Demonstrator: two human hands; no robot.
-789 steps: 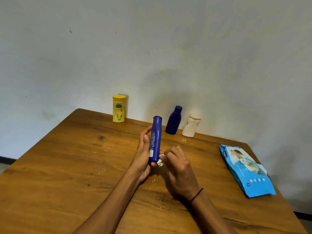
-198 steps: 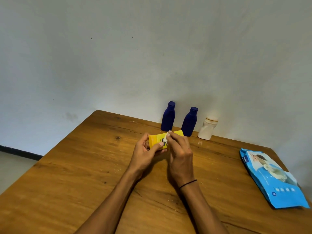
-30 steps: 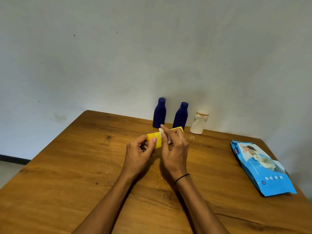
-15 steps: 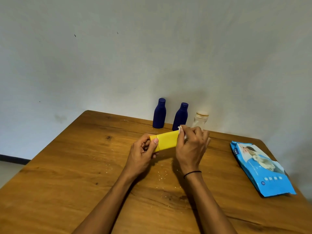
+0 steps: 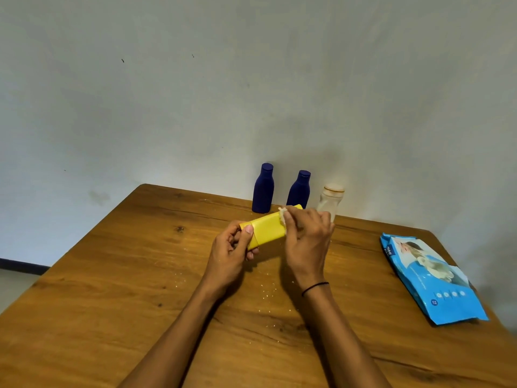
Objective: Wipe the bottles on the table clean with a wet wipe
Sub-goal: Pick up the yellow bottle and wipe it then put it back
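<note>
A yellow bottle [image 5: 267, 229] lies sideways in the air above the wooden table [image 5: 117, 275]. My left hand [image 5: 230, 252] grips its capped left end. My right hand [image 5: 306, 238] wraps its far right end and presses a small crumpled white wet wipe [image 5: 283, 213] against it. Two dark blue bottles [image 5: 263, 189] [image 5: 299, 189] and a white bottle [image 5: 331, 198] stand upright at the back edge by the wall; my right hand hides the white bottle's base.
A blue pack of wet wipes [image 5: 430, 278] lies flat near the table's right edge. Small pale crumbs are scattered on the wood beneath my hands. A grey wall rises right behind the table; the floor shows at the far left.
Over the last second my right hand slid with the wipe from the bottle's left part to its right end, baring the yellow body. My left hand kept its grip.
</note>
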